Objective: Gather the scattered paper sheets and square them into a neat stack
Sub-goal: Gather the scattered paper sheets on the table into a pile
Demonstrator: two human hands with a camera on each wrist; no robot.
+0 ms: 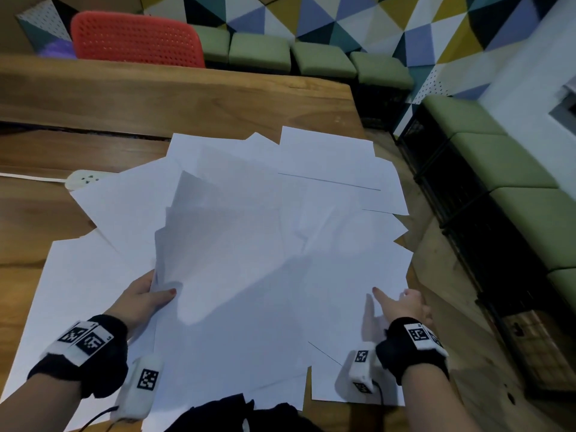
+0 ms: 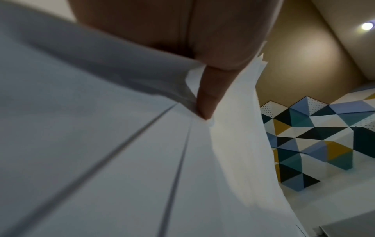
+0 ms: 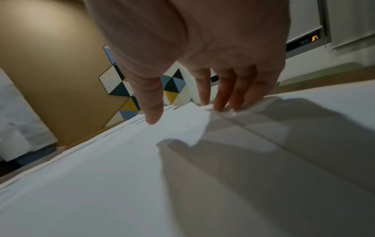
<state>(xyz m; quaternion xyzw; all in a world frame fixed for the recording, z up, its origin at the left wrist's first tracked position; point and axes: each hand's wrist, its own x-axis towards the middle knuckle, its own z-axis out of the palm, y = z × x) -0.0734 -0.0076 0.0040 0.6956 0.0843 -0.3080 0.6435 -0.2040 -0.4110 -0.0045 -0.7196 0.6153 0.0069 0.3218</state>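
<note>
The wooden table [image 1: 174, 98] fills most of the head view and runs from the near edge to the far wall. Loose white paper sheets [image 1: 327, 169] lie fanned and overlapping across its near and centre area, unsquared, their corners pointing in many directions. A sheaf of sheets [image 1: 199, 238] rises tilted off the spread at near left. A red perforated chair [image 1: 137, 37] stands beyond the far edge of the table, with green bench cushions [image 1: 324, 59] to its right along the wall. A white power strip [image 1: 81, 178] lies at the left, partly covered by a sheet.

The left hand [image 1: 144, 297] grips the near edge of the raised sheaf, thumb on top. The left wrist view adds what the head view hides: a fingertip [image 2: 206, 105] presses between lifted and flat sheets, and stepped sheet edges show beside it.

The right hand [image 1: 405, 302] is at the near right edge of the spread. The head view shows only its extended thumb. The right wrist view shows the fingers [image 3: 221, 96] nearly straight and spread, tips touching a sheet edge, the thumb [image 3: 151, 102] apart; nothing is gripped.
</note>
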